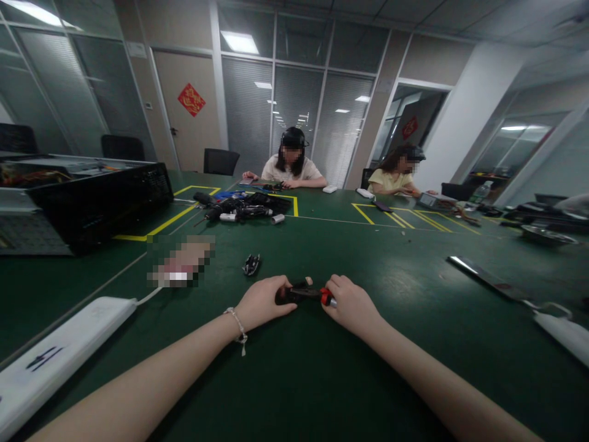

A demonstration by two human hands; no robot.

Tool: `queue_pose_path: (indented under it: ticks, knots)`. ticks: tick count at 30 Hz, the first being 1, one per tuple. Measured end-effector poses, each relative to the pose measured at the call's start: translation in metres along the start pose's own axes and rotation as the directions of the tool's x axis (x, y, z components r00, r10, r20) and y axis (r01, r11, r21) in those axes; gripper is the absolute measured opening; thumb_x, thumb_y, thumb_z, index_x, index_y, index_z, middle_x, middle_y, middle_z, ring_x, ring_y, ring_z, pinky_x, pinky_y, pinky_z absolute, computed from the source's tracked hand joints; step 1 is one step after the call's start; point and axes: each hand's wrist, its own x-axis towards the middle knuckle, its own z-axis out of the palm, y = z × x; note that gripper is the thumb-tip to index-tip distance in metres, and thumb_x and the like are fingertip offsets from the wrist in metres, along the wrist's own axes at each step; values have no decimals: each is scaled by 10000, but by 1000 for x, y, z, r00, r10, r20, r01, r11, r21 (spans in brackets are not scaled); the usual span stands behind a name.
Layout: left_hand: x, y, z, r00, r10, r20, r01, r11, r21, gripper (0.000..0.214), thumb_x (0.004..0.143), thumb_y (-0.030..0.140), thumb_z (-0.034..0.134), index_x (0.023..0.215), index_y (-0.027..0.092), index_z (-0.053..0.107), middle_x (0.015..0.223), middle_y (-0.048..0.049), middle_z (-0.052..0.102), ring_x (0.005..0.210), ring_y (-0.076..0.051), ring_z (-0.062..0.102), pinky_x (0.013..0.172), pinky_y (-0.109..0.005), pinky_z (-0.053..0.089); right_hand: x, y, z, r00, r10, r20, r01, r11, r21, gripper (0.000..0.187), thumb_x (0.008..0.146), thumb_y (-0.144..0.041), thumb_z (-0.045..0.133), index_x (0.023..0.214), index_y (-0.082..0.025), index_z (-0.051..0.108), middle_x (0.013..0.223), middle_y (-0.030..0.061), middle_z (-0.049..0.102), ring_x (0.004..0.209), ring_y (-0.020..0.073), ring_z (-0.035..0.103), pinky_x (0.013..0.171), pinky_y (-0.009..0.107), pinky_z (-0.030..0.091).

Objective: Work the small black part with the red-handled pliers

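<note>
In the middle of the head view my left hand (263, 301), a beaded bracelet at its wrist, is closed around the left end of a small dark part (301, 294). My right hand (350, 301) has its fingers wrapped round a red-and-black tool (326, 297), with a silvery piece showing below the fingers. Tool and part meet between the two hands; their exact kinds are too small and dark to tell. Just above the part is a small beige piece (308, 280). A small black-and-silver component (251, 264) lies on the green table (294, 380) beyond my left hand.
A black computer case (101, 202) stands at the left, above a white power strip (69, 337) and a blurred-out item (184, 261). Tools and cables (243, 205) are heaped farther back. Two co-workers sit across the table. A dark flat bar (488, 279) lies at the right.
</note>
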Motion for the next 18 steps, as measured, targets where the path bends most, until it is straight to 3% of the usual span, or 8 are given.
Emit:
queue_pose_path:
  ticks: [9, 18]
  knots:
    - [0, 1, 0, 998, -54, 20, 55, 998, -14, 323, 687, 422, 582, 936, 225, 524, 814, 17, 569, 716, -152, 549, 586, -240, 383, 1, -2, -1, 1000, 4, 5, -4, 1000, -1, 175, 729, -267, 505, 850, -159, 569, 900, 70, 557, 813, 169, 502, 680, 265, 444]
    - [1, 1, 0, 999, -34, 8, 34, 999, -23, 328, 692, 407, 581, 954, 214, 533, 888, -4, 546, 770, -165, 545, 653, -269, 416, 2, -1, 1, 1000, 9, -2, -9, 1000, 4, 192, 719, -274, 519, 858, -154, 574, 897, 64, 559, 805, 165, 505, 671, 259, 447]
